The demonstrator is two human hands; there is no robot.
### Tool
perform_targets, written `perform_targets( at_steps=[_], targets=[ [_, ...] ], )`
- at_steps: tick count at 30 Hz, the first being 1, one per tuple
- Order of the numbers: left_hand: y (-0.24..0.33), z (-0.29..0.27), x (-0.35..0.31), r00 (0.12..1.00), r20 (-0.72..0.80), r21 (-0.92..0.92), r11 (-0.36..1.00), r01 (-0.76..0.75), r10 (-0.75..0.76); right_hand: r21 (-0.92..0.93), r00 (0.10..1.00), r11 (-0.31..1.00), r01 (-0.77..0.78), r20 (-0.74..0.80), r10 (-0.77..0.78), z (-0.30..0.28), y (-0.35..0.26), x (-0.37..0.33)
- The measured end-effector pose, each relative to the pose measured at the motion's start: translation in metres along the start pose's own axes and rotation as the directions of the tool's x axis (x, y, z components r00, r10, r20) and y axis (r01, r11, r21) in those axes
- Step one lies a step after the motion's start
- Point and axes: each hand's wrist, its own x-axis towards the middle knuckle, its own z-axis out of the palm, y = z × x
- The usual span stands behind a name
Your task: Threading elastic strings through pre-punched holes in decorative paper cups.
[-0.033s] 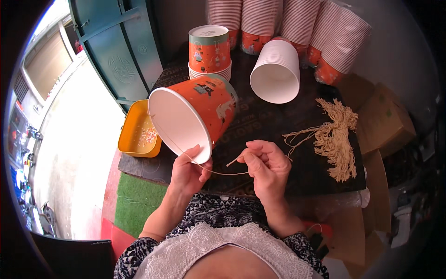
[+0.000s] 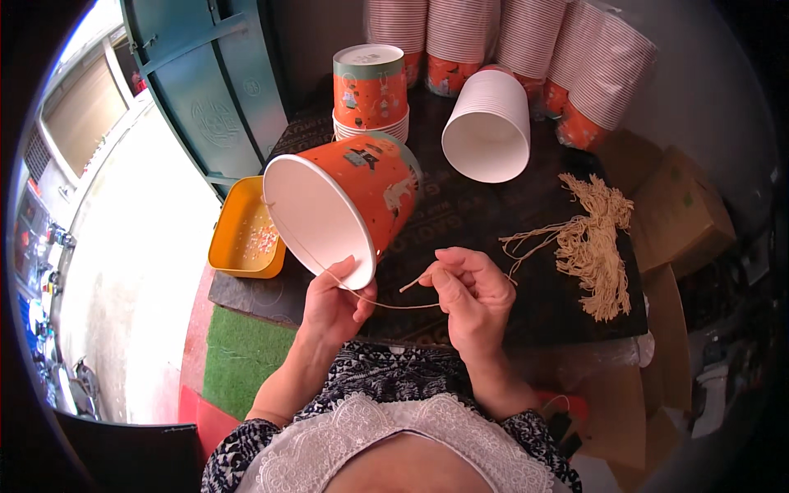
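Observation:
A large orange paper bucket (image 2: 362, 177) with printed figures lies tilted, its white mouth facing left and toward me. My left hand (image 2: 335, 306) grips its near rim, thumb at the opening and fingers below. A thin tan cord (image 2: 394, 307) runs from the far left of the rim, across the mouth and past my left thumb, to my right hand (image 2: 475, 300). There the thumb and forefinger pinch the cord, and its short free end sticks out to the left. A small hole shows in the bucket's side near the rim.
On the dark table (image 2: 444, 320) lies a bundle of tan cords (image 2: 597, 246) at right. A yellow tub (image 2: 220, 246) holds small pale and orange bits. Behind stand an upturned orange bucket stack (image 2: 370, 94), a white-mouthed bucket stack (image 2: 486, 148) lying down, and tall wrapped bucket stacks (image 2: 534, 37). Cardboard boxes (image 2: 686, 209) stand right.

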Motion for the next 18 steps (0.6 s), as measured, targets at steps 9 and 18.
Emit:
perform_targets(
  at_steps=[9, 18],
  targets=[
    [-0.001, 0.005, 0.002, 0.999, 0.01, 0.014, 0.999, 0.03, -0.031, -0.025, 1.0, 1.0, -0.013, 0.018, 0.014, -0.002, 0.007, 0.001],
    [-0.004, 0.004, 0.003, 1.0, -0.012, 0.031, 0.999, 0.027, -0.026, -0.001, 0.998, 0.999, -0.043, 0.036, 0.043, 0.0, 0.01, 0.001]
  ],
)
